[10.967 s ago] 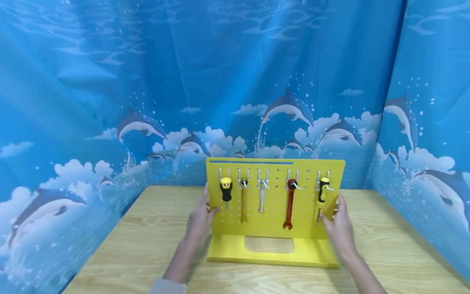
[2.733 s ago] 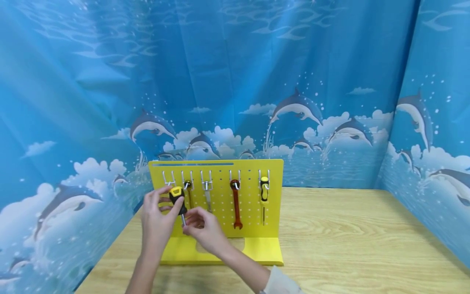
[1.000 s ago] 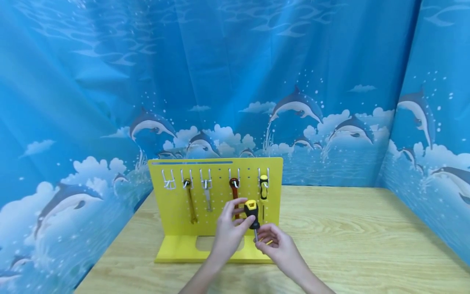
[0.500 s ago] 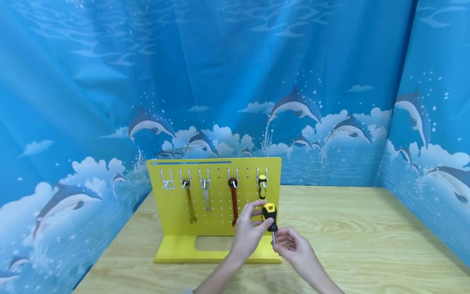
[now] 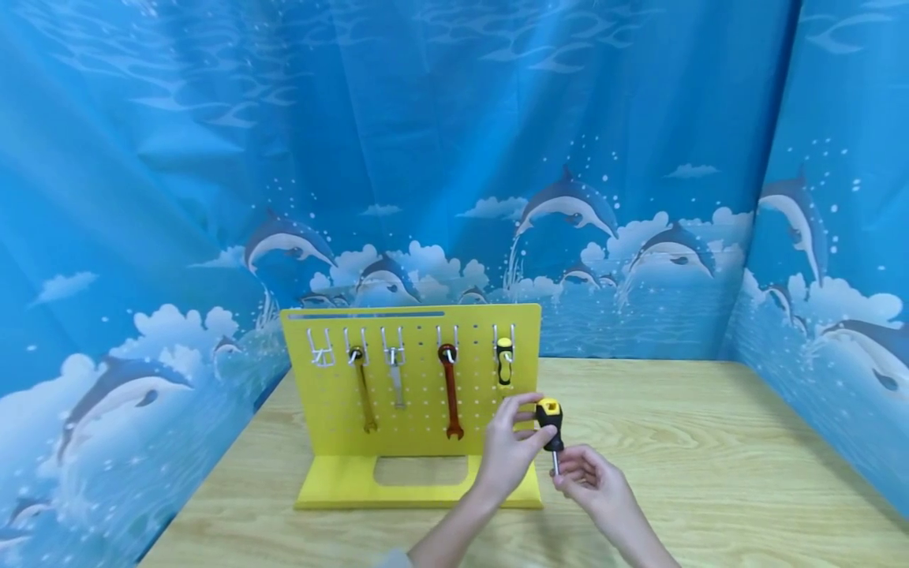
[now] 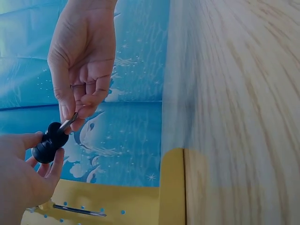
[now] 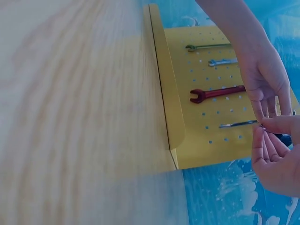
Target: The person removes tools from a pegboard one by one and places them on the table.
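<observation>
A stubby screwdriver point(image 5: 550, 423) with a black and yellow handle is held up just off the right front of the yellow pegboard stand point(image 5: 419, 402), its short shaft pointing down. My left hand point(image 5: 507, 454) grips the handle between thumb and fingers. Lower on the tool, my right hand point(image 5: 596, 489) pinches the metal shaft near its tip. In the left wrist view both hands meet on the screwdriver point(image 6: 50, 143), shaft toward the right hand point(image 6: 86, 61). The right wrist view mostly hides the tool behind the fingers.
On the pegboard's hooks hang a gold wrench point(image 5: 365, 390), a small silver wrench point(image 5: 396, 379), a red wrench point(image 5: 450, 390) and a second screwdriver point(image 5: 504, 363). The leftmost hook point(image 5: 322, 349) bears nothing. Wooden tabletop point(image 5: 682, 450) lies around the stand; a dolphin-print curtain point(image 5: 454, 158) stands behind.
The stubby screwdriver left the leftmost hook earlier. Both hands have since carried it rightward across the board's front, and in the last second past its right edge.
</observation>
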`<state>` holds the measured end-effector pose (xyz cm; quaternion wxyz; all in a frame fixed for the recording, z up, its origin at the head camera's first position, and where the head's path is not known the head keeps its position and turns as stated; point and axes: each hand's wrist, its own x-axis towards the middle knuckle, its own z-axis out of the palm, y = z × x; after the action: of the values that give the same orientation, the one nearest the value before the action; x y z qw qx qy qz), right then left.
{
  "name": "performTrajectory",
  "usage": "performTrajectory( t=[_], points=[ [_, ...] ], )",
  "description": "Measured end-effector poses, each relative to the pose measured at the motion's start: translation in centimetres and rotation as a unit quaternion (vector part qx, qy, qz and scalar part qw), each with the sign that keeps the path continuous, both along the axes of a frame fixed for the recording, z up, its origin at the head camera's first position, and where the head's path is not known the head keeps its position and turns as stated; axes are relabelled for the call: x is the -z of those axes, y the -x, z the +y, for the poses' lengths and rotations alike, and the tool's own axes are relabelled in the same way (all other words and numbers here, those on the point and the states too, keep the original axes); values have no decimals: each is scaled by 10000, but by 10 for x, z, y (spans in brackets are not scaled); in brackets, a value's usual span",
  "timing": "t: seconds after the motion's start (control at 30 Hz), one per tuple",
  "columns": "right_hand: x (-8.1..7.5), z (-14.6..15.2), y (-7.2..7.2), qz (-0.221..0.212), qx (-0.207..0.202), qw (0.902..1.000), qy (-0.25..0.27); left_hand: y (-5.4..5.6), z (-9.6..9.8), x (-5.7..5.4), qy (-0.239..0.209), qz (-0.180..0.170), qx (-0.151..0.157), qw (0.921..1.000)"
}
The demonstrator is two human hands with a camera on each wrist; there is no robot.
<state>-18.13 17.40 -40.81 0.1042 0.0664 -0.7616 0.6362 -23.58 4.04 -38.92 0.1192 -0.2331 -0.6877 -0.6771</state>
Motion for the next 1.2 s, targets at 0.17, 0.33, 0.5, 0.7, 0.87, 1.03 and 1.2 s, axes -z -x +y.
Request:
performTrajectory(
  t=[0.17,0.33,0.5,0.7,0.87,1.03,1.2],
  points=[
    [4,6,0,-31,111,9999,68,3,7,7,-37,-180,79,9998],
    [6,11,1,-244,205,9995,85,8,15,14,-31,-318,39,9995],
    [13,13,5,-263,391,9988,106,14,24,23,-56,-330,-64,9994],
    [27,16,10,-302,627,9975,118,18,31,36,-88,-520,-72,9986],
    [39,18,13,-210,747,9970,-51,20,33,45,-22,-657,-29,9978],
    [47,22,16,-351,760,9964,-139,21,34,55,90,-672,-17,9977],
    [53,26,18,-690,746,9943,-336,23,37,64,176,-863,9,9961]
  ],
)
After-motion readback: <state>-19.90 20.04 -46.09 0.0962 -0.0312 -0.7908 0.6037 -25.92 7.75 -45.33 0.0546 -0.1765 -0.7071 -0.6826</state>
